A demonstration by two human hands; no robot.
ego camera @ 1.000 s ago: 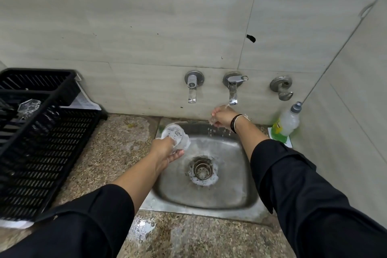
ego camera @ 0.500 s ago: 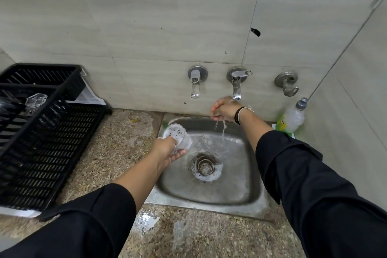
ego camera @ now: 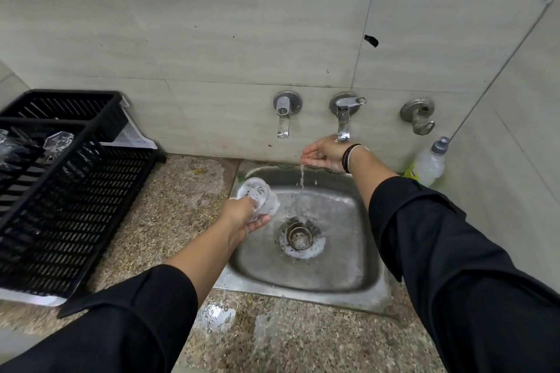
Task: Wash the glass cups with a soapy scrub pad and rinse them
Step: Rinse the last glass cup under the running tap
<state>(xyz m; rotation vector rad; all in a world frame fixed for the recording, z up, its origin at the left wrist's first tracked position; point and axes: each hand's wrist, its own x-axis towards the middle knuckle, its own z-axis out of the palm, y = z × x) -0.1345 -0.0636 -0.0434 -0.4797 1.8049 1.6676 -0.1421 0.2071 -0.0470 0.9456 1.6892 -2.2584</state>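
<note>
My left hand [ego camera: 242,215] grips a clear glass cup [ego camera: 257,194], soapy and tilted on its side over the left rim of the steel sink [ego camera: 303,278]. My right hand [ego camera: 322,152] is cupped palm up, fingers fairly straight, under the running middle tap [ego camera: 344,118]. Water spills off it in a thin stream into the basin. No scrub pad is visible. Other clear glass cups [ego camera: 57,141] sit in the black rack at the left.
A black plastic dish rack [ego camera: 75,206] on a white tray fills the left counter. Two more wall taps [ego camera: 285,113] [ego camera: 419,116] flank the running one. A soap bottle [ego camera: 428,162] stands right of the sink. The granite counter [ego camera: 175,212] is wet.
My right hand has gone from a closed fist under the tap to an open cupped palm. The left hand has kept the cup in place. The camera has tilted slightly.
</note>
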